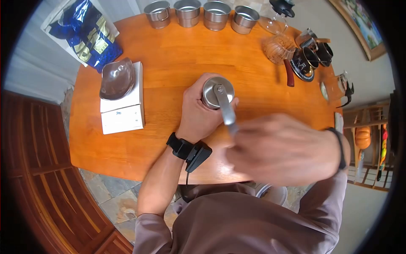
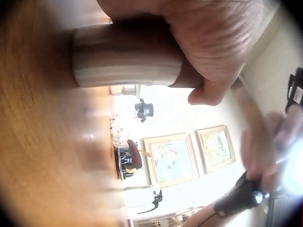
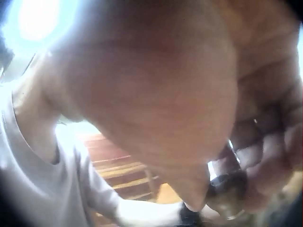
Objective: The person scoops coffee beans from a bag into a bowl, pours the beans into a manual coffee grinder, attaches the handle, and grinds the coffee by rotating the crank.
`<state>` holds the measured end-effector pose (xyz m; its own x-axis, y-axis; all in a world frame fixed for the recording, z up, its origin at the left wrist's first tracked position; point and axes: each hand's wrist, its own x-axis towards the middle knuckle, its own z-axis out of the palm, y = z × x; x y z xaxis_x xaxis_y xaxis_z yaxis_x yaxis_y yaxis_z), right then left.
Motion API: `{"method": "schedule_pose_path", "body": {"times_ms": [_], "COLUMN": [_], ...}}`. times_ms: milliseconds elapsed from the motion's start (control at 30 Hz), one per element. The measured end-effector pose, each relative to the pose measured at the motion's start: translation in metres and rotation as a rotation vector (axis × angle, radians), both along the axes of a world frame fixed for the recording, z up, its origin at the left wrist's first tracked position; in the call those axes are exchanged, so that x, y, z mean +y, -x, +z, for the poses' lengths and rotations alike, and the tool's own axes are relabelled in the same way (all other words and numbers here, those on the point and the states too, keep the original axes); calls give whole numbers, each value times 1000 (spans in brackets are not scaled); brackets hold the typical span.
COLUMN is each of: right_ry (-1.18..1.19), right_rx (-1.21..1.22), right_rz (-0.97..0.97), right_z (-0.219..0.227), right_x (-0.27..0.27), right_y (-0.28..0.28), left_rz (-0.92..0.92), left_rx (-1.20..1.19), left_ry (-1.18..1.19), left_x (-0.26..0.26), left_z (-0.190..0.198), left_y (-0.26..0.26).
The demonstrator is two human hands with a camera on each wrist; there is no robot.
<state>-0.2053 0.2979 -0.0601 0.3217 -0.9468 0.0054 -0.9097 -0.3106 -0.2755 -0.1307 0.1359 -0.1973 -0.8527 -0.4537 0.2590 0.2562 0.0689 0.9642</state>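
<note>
A cylindrical steel hand coffee grinder (image 1: 208, 95) stands upright near the middle of the table. My left hand (image 1: 198, 115) wraps round its upper body, and in the left wrist view the grinder's steel lower part (image 2: 128, 59) stands at the wooden surface. From the lid a flat metal crank (image 1: 225, 109) slants toward my right hand (image 1: 281, 148), which is blurred and closed about the crank's outer end. Between the fingers in the right wrist view shows the crank's knob (image 3: 228, 191). What is inside the grinder is hidden.
On the left, a brown dish (image 1: 117, 79) sits on a white scale (image 1: 122, 120), with a blue-and-white bag (image 1: 84, 36) behind. Several metal cups (image 1: 217, 17) line the far edge. A glass server (image 1: 278, 48), dark cups (image 1: 303, 61) and a glass pot (image 1: 336, 86) stand at the right.
</note>
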Motion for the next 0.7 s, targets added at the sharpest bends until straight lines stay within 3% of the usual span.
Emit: {"method": "schedule_pose_path", "body": {"times_ms": [67,100,133,167,200,233,267,333,367,400,433,467,500,567,600,633,700], "right_ry": [437,397,357,395,428,366,296,184,213,72,53,42,-22,-112,-96,-214,-166], "right_rx": [-182,-117,-51,18,85,-15,-116,-26,-101,-107,-180,-418,-395,-442,-450,-409,-302], "right_rz": [106,139,170,259,343,201,59,-147,-177,-297,-336,-410,-483,-630,-603,-748,-501], "right_z": [-37,-34,-29,-30,-33,-35,-36,-24,-30,-18,-28,-31,-25,-6,-14,5,8], "right_x": [-42,-61,-83,-107,-130,-150,-163,-168,-167,-154,-142,-116,-92,-46,-25,-12,10], "right_y": [-16,-16,-11,-3,8,20,34,67,94,106,133,141,146,127,130,107,84], "left_rz": [-13,-16,-5,-4,-4,-9,19,-33,-9,4,-13,-28,-12,-34,-23,15,53], "left_rx": [-18,-21,-296,-297,-218,-131,-57,-38,23,35,18,-1,8,-22,-17,32,69], "left_ry": [-21,-60,-221,-209,140,484,-94,-118,-122,-134,-12,106,88,-42,-53,20,97], "left_x": [1,1,8,3,-6,-11,1,-3,-3,-5,-8,-10,-10,-9,-10,-11,-11], "left_z": [1,3,42,23,-14,-34,-1,-5,-5,-5,-3,-1,0,0,-2,-4,-6], "left_y": [-2,-4,-19,-17,-13,-9,-4,0,1,0,0,-1,0,4,7,9,8]}}
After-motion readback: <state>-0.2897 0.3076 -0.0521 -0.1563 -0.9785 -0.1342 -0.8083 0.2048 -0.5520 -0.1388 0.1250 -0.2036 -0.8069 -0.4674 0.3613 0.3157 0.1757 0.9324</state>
